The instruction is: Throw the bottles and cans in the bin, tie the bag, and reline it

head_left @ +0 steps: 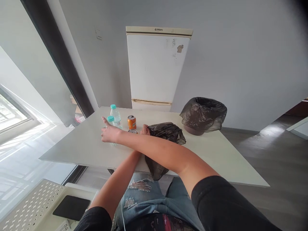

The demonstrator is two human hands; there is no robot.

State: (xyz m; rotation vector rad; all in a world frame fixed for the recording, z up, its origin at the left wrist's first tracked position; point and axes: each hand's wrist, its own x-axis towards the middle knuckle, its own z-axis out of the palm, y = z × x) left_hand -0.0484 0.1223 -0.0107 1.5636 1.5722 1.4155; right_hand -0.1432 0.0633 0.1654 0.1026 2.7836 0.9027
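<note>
My right arm crosses over my left. My right hand point(110, 132) is at the left, in front of a clear plastic bottle with a teal cap point(110, 119), its fingers apart; it hides much of the bottle, and I cannot tell whether it touches it. A second teal-capped bottle point(115, 112) stands just behind. My left hand point(145, 129) is closed on the rim of a dark plastic bag point(166, 130), which lies on the table and hangs over its front edge. Between the hands stand an orange can point(131, 122) and another can point(132, 131), mostly hidden by my right forearm.
The white table point(79, 144) spans the view. At its back right stands a bin point(193, 130) lined with a dark bag point(204, 114). Behind the table is a white fridge point(156, 67). A pale cart point(45, 205) holding a black tablet-like slab point(71, 208) is at lower left.
</note>
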